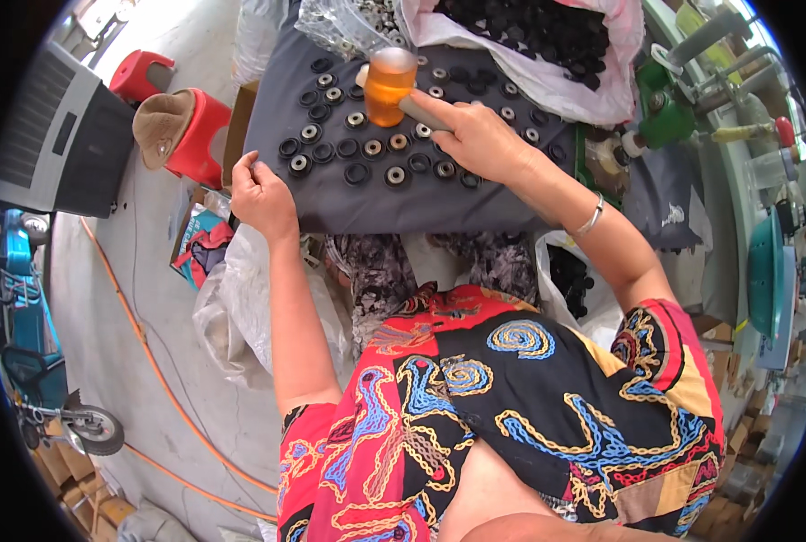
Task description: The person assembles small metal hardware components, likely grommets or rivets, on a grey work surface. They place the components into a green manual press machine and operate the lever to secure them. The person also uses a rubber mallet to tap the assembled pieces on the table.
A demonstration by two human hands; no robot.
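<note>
The right hand (486, 140) has a snug grip on a see-through orange mallet with a cylindrical head and greyish handle (390, 90), which is above the middle of a counter draped in dark grey cloth (340, 203). Left hand (265, 197) is at the near left edge, fingers curled in narrow; can't tell if they're pinching anything.

Scattered around under the mallet are plain black rings (357, 182) and black rings with silver metal centres (395, 175). The mallet head blocks the view of the patch behind it.

Far side's pretty crowded: a clear plastic bag of small metal parts (335, 27), then a big white sack with a pinkish edge (502, 77) full of black parts (534, 32). A green metal machine (665, 113) is hard up by the right end.

Floor on the left has two red plastic stools (195, 154), the nearer with a tan hat (163, 126) on it, plus a long orange hose (136, 316) and a crumpled white plastic bag (240, 298).

Writing-wise, there's a white mark (677, 215) on the cloth's right end, too small to make out.
</note>
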